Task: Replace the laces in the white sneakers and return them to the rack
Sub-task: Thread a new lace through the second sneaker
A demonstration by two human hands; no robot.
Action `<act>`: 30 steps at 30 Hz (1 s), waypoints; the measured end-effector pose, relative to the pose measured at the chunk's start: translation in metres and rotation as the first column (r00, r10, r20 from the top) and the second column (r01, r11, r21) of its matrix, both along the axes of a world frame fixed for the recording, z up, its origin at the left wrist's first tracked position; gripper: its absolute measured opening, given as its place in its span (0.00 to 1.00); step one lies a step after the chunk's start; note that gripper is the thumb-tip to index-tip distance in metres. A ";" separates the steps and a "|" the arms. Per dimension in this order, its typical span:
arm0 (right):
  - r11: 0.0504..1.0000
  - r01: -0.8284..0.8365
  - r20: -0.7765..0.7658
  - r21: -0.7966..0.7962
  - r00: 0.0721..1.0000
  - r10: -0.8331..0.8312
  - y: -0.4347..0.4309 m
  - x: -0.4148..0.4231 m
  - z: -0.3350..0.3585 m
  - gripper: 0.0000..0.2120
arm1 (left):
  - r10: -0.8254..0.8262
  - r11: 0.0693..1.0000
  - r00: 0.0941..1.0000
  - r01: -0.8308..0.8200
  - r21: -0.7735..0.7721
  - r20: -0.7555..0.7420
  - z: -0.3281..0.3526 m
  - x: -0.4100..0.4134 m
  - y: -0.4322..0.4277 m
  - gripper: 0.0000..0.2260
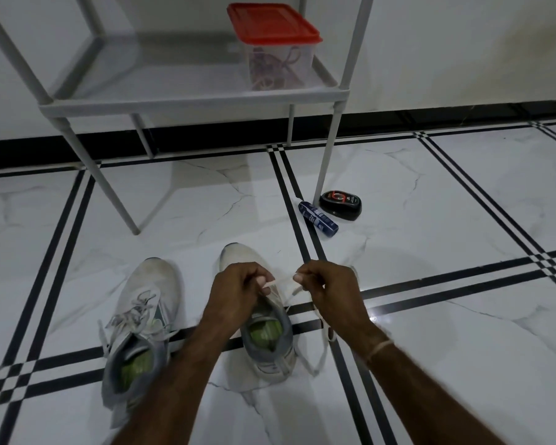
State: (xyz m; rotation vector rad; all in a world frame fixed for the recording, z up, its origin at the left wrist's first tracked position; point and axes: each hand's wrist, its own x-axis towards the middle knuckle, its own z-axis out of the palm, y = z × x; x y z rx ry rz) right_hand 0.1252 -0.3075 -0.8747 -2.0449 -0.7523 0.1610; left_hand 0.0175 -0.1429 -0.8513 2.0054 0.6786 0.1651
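From the head camera: your left hand (238,289) and right hand (328,285) each pinch the white lace (282,280), stretched between them above one sneaker (272,361) on the tiled floor (446,226). The other sneaker (148,284) sits just beside it, with the rack (190,104) beyond.

A home hallway, probably, is suggested by the tiled floor (463,187), shoe rack (187,101) and 2 sneakers (148,303).

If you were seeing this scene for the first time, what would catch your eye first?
The left hand and right hand pinch a white lace taut above one sneaker, low in the middle. The other sneaker stands left of it. A red-lidded box sits on the rack, top centre.
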 end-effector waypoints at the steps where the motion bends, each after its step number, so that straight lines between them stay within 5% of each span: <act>1: 1.000 0.007 -0.001 0.000 1.000 -0.007 0.000 0.000 -0.002 0.04 | 0.026 0.999 1.000 -0.026 -0.025 -0.001 -0.002 0.000 0.000 0.08; 2: 1.000 -0.013 -0.051 0.022 0.999 0.014 0.001 0.000 -0.003 0.01 | 0.056 0.996 0.998 -0.055 -0.064 0.003 -0.003 0.000 -0.001 0.06; 4: 0.989 -0.105 -0.263 0.106 0.956 0.130 0.006 -0.005 -0.002 0.14 | 0.108 0.985 0.994 -0.106 -0.139 0.008 -0.003 0.005 -0.007 0.03; 6: 0.968 -0.153 -0.407 0.199 0.886 0.224 0.014 -0.009 0.000 0.17 | 0.159 0.971 0.987 -0.154 -0.181 0.012 -0.003 0.010 -0.010 0.06; 11: 0.975 -0.143 -0.320 0.170 0.928 0.192 0.026 0.003 -0.007 0.01 | 0.187 0.957 0.982 -0.174 -0.232 0.035 -0.004 0.022 -0.006 0.10; 16: 0.988 -0.138 -0.231 0.067 0.961 0.150 0.048 0.013 -0.012 0.04 | 0.291 0.947 0.957 -0.287 0.147 -0.010 -0.030 0.008 0.006 0.12; 20: 0.971 -0.232 -0.150 -0.048 0.963 0.223 0.043 0.002 -0.041 0.05 | 0.262 0.965 0.959 -0.259 0.044 -0.106 -0.048 -0.016 -0.008 0.21; 27: 0.993 -0.120 -0.351 0.003 0.930 0.113 0.014 -0.050 -0.060 0.04 | 0.193 0.960 0.948 -0.129 0.248 -0.254 -0.054 -0.050 -0.036 0.25; 30: 0.998 0.017 -0.413 0.056 0.911 0.008 0.020 -0.060 -0.065 0.04 | 0.175 0.943 0.944 -0.079 0.324 -0.280 -0.057 -0.053 -0.029 0.14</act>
